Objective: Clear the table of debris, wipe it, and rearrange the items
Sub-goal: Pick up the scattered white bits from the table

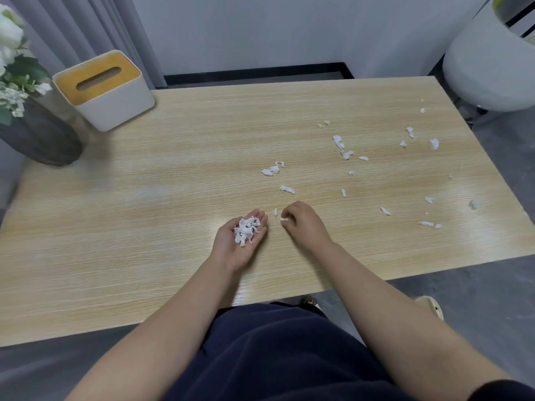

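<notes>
My left hand (241, 241) lies palm up on the wooden table (173, 175), cupping a small heap of white paper scraps (246, 230). Just to its right, my right hand (304, 224) has its fingers curled and pinches one small white scrap (284, 219) at the fingertips. A tiny scrap (275, 212) lies on the table between the two hands. Several more white scraps are scattered over the right half of the table, such as one scrap (287, 189) just beyond my right hand and a cluster (341, 147) farther back.
A white tissue box with a yellow-brown lid (107, 91) stands at the back left. A dark vase with white flowers (34, 131) is at the left edge. A large white planter (489, 62) stands on the floor beyond the right corner.
</notes>
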### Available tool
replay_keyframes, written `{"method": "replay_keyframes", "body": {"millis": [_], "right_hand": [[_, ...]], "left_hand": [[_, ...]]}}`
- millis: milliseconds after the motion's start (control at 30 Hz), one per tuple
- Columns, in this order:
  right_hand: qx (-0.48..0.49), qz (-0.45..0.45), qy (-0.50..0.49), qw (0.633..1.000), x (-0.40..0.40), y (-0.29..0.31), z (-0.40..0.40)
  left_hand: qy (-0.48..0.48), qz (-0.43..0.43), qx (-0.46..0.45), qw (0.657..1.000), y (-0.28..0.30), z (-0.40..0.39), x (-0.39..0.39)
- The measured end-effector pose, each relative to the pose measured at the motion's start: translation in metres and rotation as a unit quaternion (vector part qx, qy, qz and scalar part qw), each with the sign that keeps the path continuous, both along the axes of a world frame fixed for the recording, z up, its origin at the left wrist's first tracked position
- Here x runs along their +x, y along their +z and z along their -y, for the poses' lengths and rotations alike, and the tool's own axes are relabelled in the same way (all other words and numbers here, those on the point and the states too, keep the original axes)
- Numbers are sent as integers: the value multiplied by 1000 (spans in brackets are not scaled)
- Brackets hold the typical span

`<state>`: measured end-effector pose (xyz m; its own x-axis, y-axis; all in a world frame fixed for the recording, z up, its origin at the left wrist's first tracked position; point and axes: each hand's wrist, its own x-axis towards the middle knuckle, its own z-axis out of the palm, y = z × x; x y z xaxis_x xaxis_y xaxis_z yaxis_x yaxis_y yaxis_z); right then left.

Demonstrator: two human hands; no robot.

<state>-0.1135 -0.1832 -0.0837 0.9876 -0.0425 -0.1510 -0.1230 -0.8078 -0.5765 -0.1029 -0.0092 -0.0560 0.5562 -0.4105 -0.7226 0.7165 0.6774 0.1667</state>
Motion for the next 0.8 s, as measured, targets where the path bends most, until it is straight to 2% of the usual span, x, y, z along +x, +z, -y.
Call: {"method": "replay_keyframes", "body": {"millis": [267, 433, 567, 800], "right_hand": [[-80, 12, 36, 996, 1, 4, -7], [34, 65, -44, 996, 2, 26, -16], [141, 70, 8, 988, 0, 49, -33], [132, -15, 105, 985, -5, 53, -41]], "left_hand": [[-4, 4, 4, 1000, 2, -2, -3], [13, 0, 7, 1000, 0, -4, -4], [32, 4, 2, 999, 1, -3, -5], [44, 19, -16, 999, 5, -2, -8]]}}
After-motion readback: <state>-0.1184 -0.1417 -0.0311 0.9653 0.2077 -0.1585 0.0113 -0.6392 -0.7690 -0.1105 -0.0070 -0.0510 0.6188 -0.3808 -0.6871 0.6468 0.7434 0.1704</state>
